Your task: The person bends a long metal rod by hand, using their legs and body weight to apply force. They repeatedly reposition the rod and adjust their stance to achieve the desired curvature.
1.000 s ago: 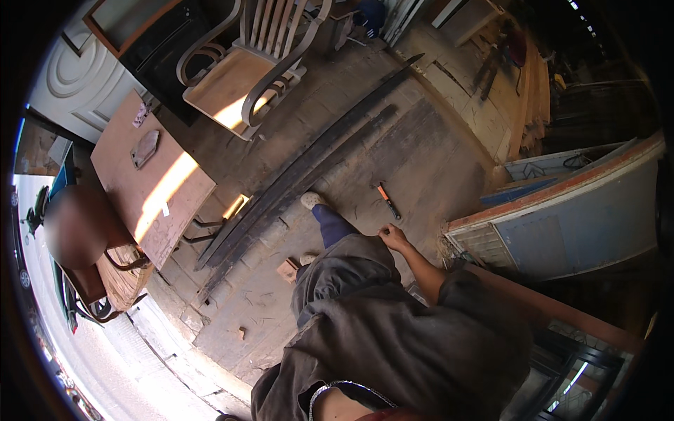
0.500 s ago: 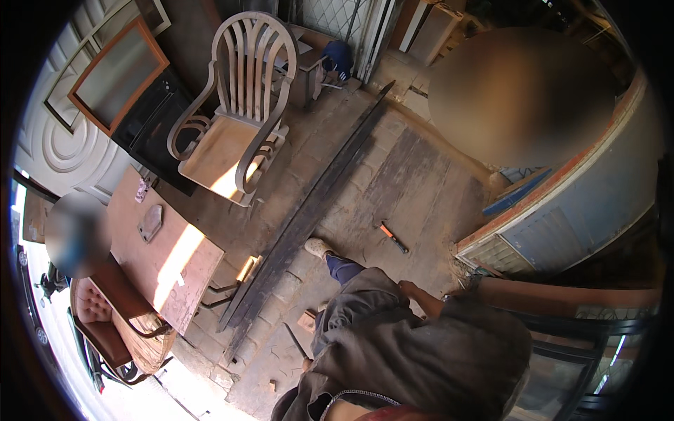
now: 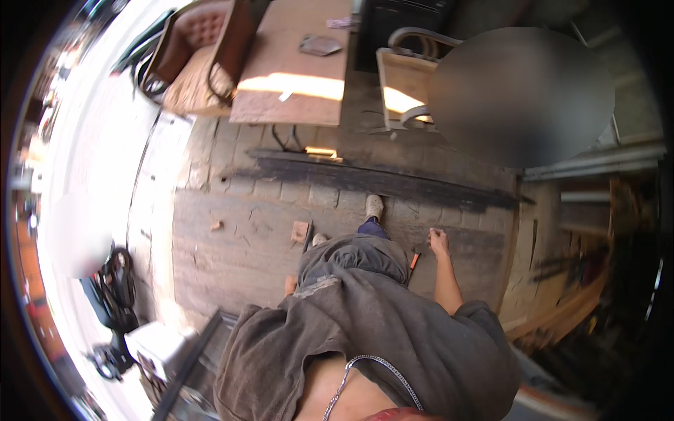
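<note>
My right hand (image 3: 439, 243) is held out over the floor with its arm bare. Its fingers are loosely bent and apart, and nothing shows in them. Just left of it and below, a hammer (image 3: 415, 260) with an orange and black handle lies on the boards. My left hand (image 3: 290, 283) is mostly hidden by my loose dark shirt. A narrow dark bar (image 3: 308, 236) sticks out ahead of it, in line with its closed grip; the fingers themselves are covered. Beyond the bar is a small reddish wooden block (image 3: 300, 232).
A long dark beam (image 3: 393, 184) crosses the floor ahead. Behind it stand a pinkish tabletop (image 3: 291, 56), a tufted armchair (image 3: 200, 52) and a wooden chair (image 3: 407, 81). A small wood scrap (image 3: 217, 225) lies left. Timber (image 3: 562, 309) is piled at the right.
My view has swung round to the right, so the beam now runs across ahead. My right hand has come away from my body, out over the floor near the hammer.
</note>
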`<control>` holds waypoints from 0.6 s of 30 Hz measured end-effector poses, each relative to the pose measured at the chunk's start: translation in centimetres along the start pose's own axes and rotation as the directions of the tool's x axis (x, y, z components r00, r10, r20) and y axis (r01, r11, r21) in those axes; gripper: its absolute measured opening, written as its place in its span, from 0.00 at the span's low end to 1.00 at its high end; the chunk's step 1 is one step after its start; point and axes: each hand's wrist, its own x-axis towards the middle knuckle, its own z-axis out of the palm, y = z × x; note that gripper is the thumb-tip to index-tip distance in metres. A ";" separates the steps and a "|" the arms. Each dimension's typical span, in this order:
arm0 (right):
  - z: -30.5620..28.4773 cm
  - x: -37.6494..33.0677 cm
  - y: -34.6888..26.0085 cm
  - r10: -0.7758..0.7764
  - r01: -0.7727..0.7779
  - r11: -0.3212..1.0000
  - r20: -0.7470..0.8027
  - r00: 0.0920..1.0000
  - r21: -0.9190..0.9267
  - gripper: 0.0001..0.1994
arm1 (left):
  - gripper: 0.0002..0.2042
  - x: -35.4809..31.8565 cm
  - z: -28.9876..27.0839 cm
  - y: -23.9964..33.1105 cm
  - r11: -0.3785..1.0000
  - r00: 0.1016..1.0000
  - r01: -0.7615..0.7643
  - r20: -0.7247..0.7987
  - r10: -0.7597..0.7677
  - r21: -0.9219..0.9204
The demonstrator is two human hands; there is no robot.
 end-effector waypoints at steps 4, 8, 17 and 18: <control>6.8 -3.0 -7.2 -0.061 0.057 0.998 0.258 0.964 0.022 0.20 | 0.29 -1.0 2.7 -9.4 0.982 0.972 0.171 -0.147 -0.182 -0.083; 14.4 -6.7 -7.2 -0.082 0.172 0.977 0.529 0.844 -0.123 0.22 | 0.29 -3.2 6.1 -12.4 0.878 0.895 0.305 -0.203 -0.397 -0.370; 13.1 -9.0 -14.4 -0.181 0.713 0.514 0.752 0.634 -0.477 0.19 | 0.28 -6.7 13.8 -11.0 0.385 0.542 0.337 -0.158 -0.825 -0.859; 11.9 -7.3 -15.6 -0.141 0.717 0.466 0.756 0.639 -0.519 0.19 | 0.28 -6.1 14.2 -11.2 0.373 0.528 0.329 -0.158 -0.834 -0.868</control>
